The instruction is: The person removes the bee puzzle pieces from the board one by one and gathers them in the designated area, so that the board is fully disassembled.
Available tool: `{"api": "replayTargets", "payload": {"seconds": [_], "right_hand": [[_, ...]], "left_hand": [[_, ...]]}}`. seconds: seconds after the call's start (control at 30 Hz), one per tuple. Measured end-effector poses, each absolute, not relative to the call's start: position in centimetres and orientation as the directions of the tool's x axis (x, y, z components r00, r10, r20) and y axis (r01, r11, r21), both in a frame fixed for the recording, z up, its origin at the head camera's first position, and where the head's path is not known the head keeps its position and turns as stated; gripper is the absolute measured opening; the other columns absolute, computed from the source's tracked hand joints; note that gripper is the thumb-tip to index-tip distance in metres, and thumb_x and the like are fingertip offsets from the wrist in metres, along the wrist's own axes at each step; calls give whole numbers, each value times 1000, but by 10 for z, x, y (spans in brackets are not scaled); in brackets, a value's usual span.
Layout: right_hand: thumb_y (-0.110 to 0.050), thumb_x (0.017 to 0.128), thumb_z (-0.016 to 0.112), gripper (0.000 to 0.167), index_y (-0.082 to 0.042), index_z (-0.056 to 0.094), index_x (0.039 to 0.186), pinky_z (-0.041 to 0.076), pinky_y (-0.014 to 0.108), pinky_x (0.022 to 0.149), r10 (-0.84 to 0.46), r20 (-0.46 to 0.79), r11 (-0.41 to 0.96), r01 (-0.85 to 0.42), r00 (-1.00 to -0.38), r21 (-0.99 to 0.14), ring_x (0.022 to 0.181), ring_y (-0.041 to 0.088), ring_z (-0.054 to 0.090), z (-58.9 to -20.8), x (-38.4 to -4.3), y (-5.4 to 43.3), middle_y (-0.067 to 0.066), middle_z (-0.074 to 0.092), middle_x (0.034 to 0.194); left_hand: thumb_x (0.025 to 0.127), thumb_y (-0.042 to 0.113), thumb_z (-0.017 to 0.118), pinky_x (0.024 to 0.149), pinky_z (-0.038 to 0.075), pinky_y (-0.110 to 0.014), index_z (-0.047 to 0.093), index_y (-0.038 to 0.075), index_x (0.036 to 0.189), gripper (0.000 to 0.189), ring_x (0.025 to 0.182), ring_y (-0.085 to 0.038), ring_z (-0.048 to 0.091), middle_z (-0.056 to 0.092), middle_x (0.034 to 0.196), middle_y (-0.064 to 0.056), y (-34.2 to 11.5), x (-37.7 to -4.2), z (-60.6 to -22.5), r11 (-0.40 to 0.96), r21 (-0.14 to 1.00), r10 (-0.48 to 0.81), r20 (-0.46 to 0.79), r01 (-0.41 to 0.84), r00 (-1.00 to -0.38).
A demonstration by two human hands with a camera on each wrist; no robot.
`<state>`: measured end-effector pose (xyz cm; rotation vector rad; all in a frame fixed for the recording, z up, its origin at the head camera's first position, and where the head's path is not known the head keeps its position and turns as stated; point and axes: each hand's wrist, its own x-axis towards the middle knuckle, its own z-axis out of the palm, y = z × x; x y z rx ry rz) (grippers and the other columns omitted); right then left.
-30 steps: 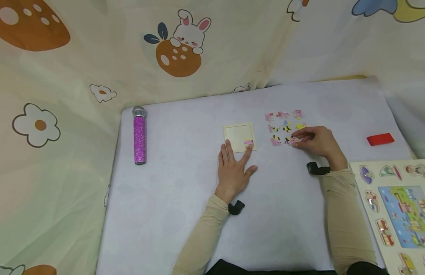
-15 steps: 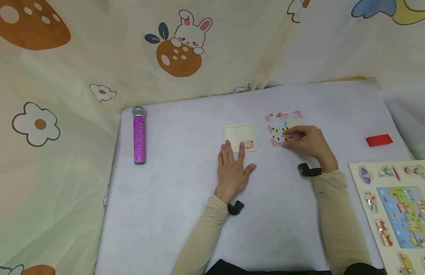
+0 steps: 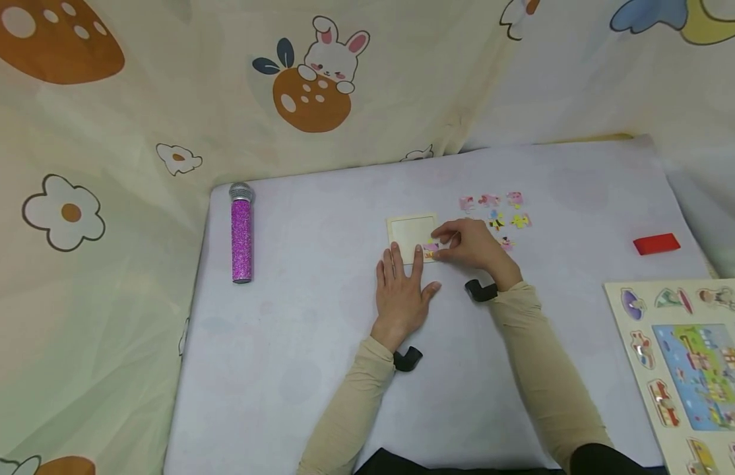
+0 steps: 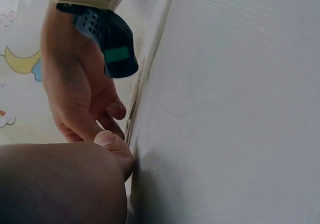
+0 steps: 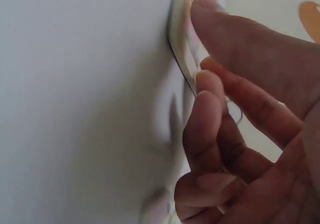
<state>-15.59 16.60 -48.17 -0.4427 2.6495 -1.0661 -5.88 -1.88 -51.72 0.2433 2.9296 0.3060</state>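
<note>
A small square puzzle frame [image 3: 410,232] lies mid-table, with a pink and yellow piece [image 3: 429,249] in its lower right corner. My left hand [image 3: 398,300] lies spread, its fingertips at the frame's near edge. My right hand [image 3: 476,245] is over the frame's right side, thumb and index finger pinching a small puzzle piece. Most of that piece is hidden by the fingers; the right wrist view shows the thumb [image 5: 240,36] close against the frame edge. Loose puzzle pieces [image 3: 520,221] lie to the right, some behind my right hand.
A purple glitter microphone [image 3: 241,241] lies at the table's left. A red block [image 3: 656,244] is at the far right. Below it, a large picture board [image 3: 637,386] covers the near right corner. A printed curtain [image 3: 195,86] hangs behind and along the left.
My right hand has moved left from the loose pieces to the puzzle frame. My left index finger has shifted slightly left off the frame's corner; otherwise the left hand has stayed put.
</note>
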Motion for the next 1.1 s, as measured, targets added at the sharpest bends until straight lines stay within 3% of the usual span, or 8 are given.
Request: {"api": "replayTargets", "payload": {"seconds": [0.23, 0.57, 1.1], "right_hand": [[-13, 84, 90, 35, -3, 77, 115, 49, 34, 76, -363, -143, 714, -176, -921, -678, 83, 25, 66, -483, -157, 155, 16, 74, 102], [-13, 86, 89, 35, -3, 72, 115, 51, 42, 85, -363, -134, 707, -179, -922, -684, 96, 31, 68, -481, -153, 154, 17, 74, 109], [-8, 88, 87, 38, -2, 71, 122, 53, 47, 87, -395, -117, 713, -225, -911, -664, 93, 30, 70, -481, -149, 160, 16, 76, 107]], "left_hand": [[107, 65, 39, 133, 10, -55, 15, 24, 172, 81, 165, -44, 6, 5, 176, -29, -19, -59, -517, 965, 217, 184, -148, 149, -972], [107, 65, 40, 133, 11, -56, 14, 24, 172, 81, 165, -44, 6, 4, 176, -30, -19, -59, -518, 961, 234, 190, -158, 150, -969], [107, 64, 42, 133, 10, -57, 15, 23, 172, 81, 165, -45, 5, 4, 175, -31, -19, -57, -519, 960, 237, 189, -159, 149, -969]]}}
